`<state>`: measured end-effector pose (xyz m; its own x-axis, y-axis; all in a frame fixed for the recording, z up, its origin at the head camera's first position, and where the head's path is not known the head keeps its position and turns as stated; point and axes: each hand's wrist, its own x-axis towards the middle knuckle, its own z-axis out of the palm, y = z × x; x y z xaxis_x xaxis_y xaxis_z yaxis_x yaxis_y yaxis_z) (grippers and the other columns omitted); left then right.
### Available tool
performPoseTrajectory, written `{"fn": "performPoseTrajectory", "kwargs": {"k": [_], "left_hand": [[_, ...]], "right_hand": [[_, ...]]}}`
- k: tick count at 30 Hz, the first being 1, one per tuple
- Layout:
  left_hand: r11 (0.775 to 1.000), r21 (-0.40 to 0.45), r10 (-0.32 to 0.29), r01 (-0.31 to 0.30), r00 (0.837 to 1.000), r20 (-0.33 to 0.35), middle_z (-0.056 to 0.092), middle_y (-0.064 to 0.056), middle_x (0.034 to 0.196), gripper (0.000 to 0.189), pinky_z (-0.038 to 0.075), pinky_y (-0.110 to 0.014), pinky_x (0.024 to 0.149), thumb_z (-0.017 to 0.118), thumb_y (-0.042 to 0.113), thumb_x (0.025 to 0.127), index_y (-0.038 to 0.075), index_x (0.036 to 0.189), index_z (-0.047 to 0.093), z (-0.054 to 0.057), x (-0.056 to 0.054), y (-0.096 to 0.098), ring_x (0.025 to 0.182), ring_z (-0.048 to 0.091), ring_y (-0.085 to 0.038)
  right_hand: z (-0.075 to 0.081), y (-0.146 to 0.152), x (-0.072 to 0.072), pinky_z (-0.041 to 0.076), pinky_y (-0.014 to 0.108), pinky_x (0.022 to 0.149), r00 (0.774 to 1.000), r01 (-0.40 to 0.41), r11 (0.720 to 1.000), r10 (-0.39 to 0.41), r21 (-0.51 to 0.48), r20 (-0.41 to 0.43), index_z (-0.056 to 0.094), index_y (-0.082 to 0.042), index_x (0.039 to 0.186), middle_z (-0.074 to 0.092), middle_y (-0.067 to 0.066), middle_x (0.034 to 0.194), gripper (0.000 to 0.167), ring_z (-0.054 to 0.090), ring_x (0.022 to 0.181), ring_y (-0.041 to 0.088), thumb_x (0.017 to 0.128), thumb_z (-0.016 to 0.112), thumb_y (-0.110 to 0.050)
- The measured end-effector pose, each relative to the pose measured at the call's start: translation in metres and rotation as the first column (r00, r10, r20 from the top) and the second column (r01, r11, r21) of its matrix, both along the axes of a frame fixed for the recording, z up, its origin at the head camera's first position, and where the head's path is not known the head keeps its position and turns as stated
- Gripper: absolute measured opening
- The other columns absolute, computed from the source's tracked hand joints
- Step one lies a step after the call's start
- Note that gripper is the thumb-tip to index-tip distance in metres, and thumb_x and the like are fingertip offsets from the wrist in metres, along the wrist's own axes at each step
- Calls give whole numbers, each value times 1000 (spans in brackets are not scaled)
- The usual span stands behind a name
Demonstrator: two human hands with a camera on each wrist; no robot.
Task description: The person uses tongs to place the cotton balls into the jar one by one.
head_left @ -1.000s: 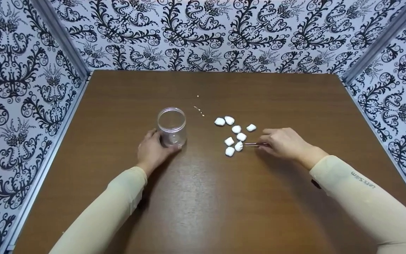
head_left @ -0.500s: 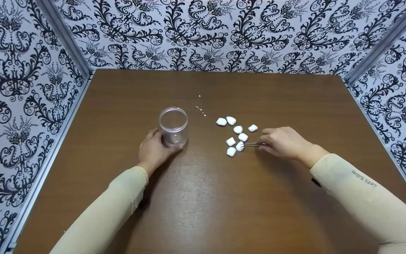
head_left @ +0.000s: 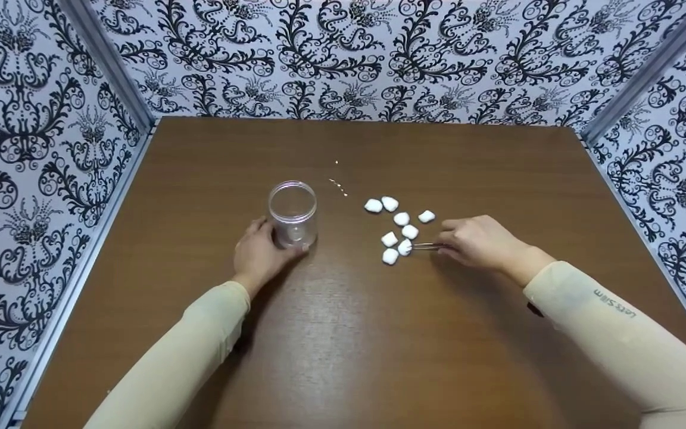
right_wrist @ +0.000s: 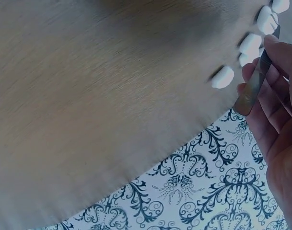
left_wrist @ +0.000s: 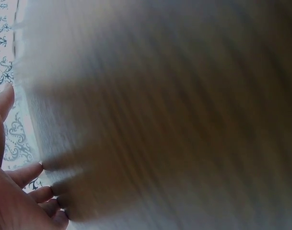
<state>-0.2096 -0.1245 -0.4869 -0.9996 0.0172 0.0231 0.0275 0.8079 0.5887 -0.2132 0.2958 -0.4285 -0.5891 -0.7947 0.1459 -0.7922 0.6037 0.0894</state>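
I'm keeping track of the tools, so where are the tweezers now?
In the right wrist view, the tweezers are at upper right, pinched in the right hand, with their tips at a white lump.

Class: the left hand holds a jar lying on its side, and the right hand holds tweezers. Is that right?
No: the head view shows the clear jar standing upright. The left hand does hold it, and the right hand holds tweezers.
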Motion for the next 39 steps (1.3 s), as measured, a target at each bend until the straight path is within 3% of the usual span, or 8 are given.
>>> {"fn": "performPoseTrajectory", "kwargs": {"k": [6, 13, 25, 39], "left_hand": [[1000, -2, 7, -7, 1000, -14, 42, -20, 151, 86, 29, -57, 110, 80, 56, 75, 5, 139, 56, -1, 0, -1, 141, 34, -36], [1000, -6, -3, 3, 1000, 8, 40, -20, 152, 92, 27, -59, 110, 79, 58, 76, 5, 145, 50, -2, 0, 0, 141, 34, -36], [1000, -8, 9, -9, 1000, -8, 41, -21, 150, 88, 28, -58, 109, 79, 58, 75, 6, 142, 54, -4, -1, -1, 140, 35, -36], [1000, -21, 17, -16, 1000, 22, 39, -19, 153, 85, 27, -56, 111, 79, 55, 77, 5, 141, 54, -3, -1, 2, 141, 34, -37]], "right_hand": [[-2, -2, -2, 46, 39, 47, 999, -27, 1000, 27, 5, -34, 66, -12, 80, 52, -1, 74, 17, 50, 54, 15, 83, 82, -18], [-6, -2, -5, 46, 36, 47, 998, -57, 998, 57, -7, -41, 69, -11, 83, 52, -2, 74, 13, 49, 54, 13, 82, 82, -14], [-6, 3, -8, 44, 36, 44, 995, -77, 994, 72, -74, -62, 75, -10, 87, 53, -3, 73, 9, 46, 53, 12, 79, 77, -14], [16, -2, -16, 37, 36, 39, 988, -113, 984, 97, -138, -118, 74, -13, 85, 49, -3, 70, 6, 42, 49, 14, 79, 74, -14]]}}
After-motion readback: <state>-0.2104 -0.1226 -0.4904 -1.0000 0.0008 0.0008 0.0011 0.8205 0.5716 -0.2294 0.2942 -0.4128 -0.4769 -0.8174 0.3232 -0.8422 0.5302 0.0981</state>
